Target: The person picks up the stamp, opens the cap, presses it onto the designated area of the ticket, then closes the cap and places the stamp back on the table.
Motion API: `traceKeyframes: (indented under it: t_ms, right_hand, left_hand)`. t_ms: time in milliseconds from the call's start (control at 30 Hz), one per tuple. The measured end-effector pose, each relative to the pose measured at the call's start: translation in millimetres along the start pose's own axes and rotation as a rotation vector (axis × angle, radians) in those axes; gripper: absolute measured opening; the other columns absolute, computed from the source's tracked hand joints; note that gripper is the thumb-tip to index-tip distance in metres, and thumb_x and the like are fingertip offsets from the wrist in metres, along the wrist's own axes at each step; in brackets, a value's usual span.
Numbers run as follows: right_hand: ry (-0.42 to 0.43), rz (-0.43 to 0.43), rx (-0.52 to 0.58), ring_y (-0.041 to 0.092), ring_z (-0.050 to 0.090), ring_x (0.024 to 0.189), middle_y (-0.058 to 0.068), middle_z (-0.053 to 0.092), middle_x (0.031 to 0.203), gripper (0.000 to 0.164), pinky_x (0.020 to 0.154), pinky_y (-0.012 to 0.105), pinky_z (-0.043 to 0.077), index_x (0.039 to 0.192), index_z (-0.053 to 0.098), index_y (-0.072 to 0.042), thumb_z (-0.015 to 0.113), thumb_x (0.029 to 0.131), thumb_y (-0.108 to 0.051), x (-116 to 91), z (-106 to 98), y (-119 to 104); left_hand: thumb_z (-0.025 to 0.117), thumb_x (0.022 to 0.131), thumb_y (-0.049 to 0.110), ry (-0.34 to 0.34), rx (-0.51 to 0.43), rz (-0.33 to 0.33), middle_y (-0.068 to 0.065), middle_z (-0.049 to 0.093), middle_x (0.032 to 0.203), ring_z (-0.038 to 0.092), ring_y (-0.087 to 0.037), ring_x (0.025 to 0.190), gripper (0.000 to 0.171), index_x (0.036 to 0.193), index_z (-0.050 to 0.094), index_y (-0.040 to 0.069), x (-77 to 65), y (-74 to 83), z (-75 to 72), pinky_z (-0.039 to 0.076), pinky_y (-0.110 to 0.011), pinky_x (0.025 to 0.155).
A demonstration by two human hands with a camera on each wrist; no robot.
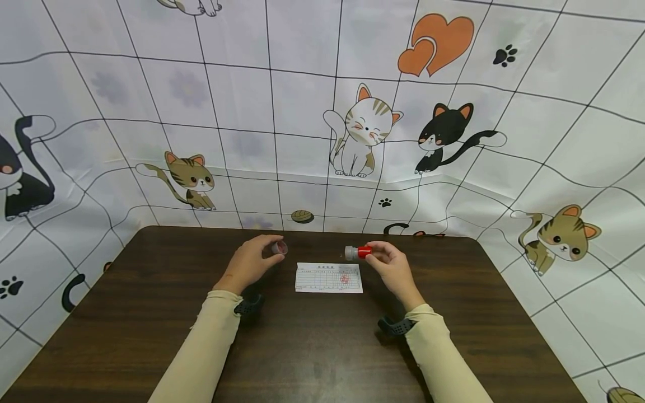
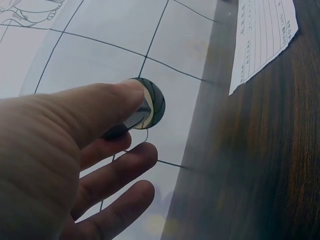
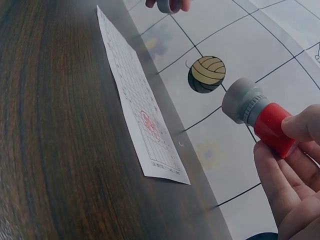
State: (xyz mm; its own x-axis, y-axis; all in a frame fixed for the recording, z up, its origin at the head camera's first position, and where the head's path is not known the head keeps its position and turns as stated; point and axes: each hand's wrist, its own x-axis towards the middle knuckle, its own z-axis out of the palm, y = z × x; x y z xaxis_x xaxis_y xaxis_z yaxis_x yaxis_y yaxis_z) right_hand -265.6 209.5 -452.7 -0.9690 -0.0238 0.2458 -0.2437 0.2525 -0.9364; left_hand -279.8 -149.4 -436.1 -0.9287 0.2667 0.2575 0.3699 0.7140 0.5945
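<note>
My left hand (image 1: 247,263) pinches a small translucent grey cap (image 1: 279,247) between thumb and fingers, left of the paper slip. In the left wrist view the thumb covers part of this cap (image 2: 134,119), and the other fingers are spread below it. On the right, my right hand (image 1: 394,270) grips a stamp by its red body (image 1: 364,252), its grey end turned left. The right wrist view shows the thumb and fingers round the red stamp (image 3: 272,126). Between the hands a white printed form (image 1: 322,282) lies on the table, bearing a red stamp mark (image 1: 345,279).
The dark brown wooden table (image 1: 312,347) ends at the back against a white wall covering (image 1: 302,157) printed with cats and grid lines. Both forearms wear cream sleeves (image 1: 201,347) and dark wristbands (image 1: 250,305).
</note>
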Motion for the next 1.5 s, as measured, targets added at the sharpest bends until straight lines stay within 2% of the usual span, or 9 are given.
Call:
traceKeyframes:
  t_ms: [167,300,467,600,767,967,1300,1500]
  right_hand:
    - [-0.03,-0.002,-0.029,0.028,0.069,0.105,0.03,0.069,0.118,0.033,0.085,0.014,0.052,0.128,0.063,0.009,0.069,0.096,0.002,-6,0,-19]
    - [-0.043,-0.015,-0.045,0.026,0.069,0.102,0.031,0.069,0.116,0.032,0.085,0.014,0.053,0.126,0.063,0.012,0.069,0.096,0.003,-13,0,-37]
    - [-0.047,-0.025,-0.03,0.022,0.069,0.099,0.031,0.07,0.116,0.032,0.084,0.014,0.053,0.125,0.063,0.012,0.07,0.096,0.003,-14,1,-38]
    - [-0.044,-0.018,-0.023,0.026,0.069,0.102,0.03,0.069,0.117,0.032,0.085,0.014,0.053,0.126,0.063,0.011,0.07,0.095,0.003,-13,2,-38]
    - [-0.044,-0.015,-0.023,0.027,0.069,0.102,0.03,0.069,0.118,0.032,0.085,0.014,0.053,0.125,0.064,0.011,0.071,0.095,0.003,-13,2,-36]
    - [-0.047,-0.006,-0.024,0.021,0.069,0.1,0.029,0.069,0.118,0.031,0.085,0.015,0.054,0.125,0.064,0.01,0.07,0.095,0.003,-13,3,-37]
    - [-0.051,-0.014,-0.012,0.037,0.068,0.107,0.031,0.068,0.119,0.031,0.085,0.014,0.053,0.125,0.063,0.012,0.069,0.095,0.005,-15,5,-42]
    - [-0.054,-0.029,-0.017,0.041,0.067,0.108,0.031,0.068,0.119,0.03,0.085,0.014,0.053,0.125,0.063,0.012,0.069,0.096,0.005,-15,6,-43]
  left_hand:
    - [0.075,0.097,0.028,-0.019,0.026,0.012,-0.009,0.066,0.13,0.064,-0.029,0.115,0.055,0.148,0.059,0.014,0.0,-0.2,1.7,0.053,-0.053,0.098]
    - [0.073,0.098,0.031,-0.023,0.038,0.019,-0.008,0.066,0.127,0.064,-0.025,0.109,0.056,0.15,0.057,0.016,-0.2,0.9,2.6,0.054,-0.052,0.095]
    - [0.07,0.1,0.035,-0.023,0.056,0.016,-0.007,0.065,0.125,0.062,-0.023,0.101,0.058,0.153,0.054,0.017,-0.5,3.6,2.5,0.054,-0.05,0.091]
    - [0.07,0.1,0.034,-0.026,0.048,-0.005,-0.009,0.065,0.122,0.062,-0.023,0.098,0.059,0.153,0.053,0.015,-0.3,6.0,2.8,0.055,-0.046,0.085]
    - [0.076,0.096,0.033,-0.026,0.008,-0.04,-0.005,0.068,0.117,0.063,-0.018,0.091,0.054,0.144,0.06,0.012,-0.7,8.2,3.6,0.055,-0.041,0.078]
    - [0.078,0.094,0.032,-0.018,0.012,-0.034,-0.003,0.068,0.113,0.063,-0.017,0.09,0.049,0.137,0.063,0.013,-0.6,9.3,4.5,0.055,-0.039,0.076]
    - [0.073,0.098,0.032,0.005,0.04,0.002,-0.003,0.065,0.114,0.06,-0.016,0.089,0.049,0.142,0.061,0.014,-0.6,13.1,2.3,0.053,-0.037,0.073]
    - [0.073,0.099,0.032,0.02,0.056,0.022,-0.004,0.065,0.118,0.06,-0.015,0.088,0.049,0.143,0.062,0.015,0.4,13.0,1.0,0.054,-0.038,0.075]
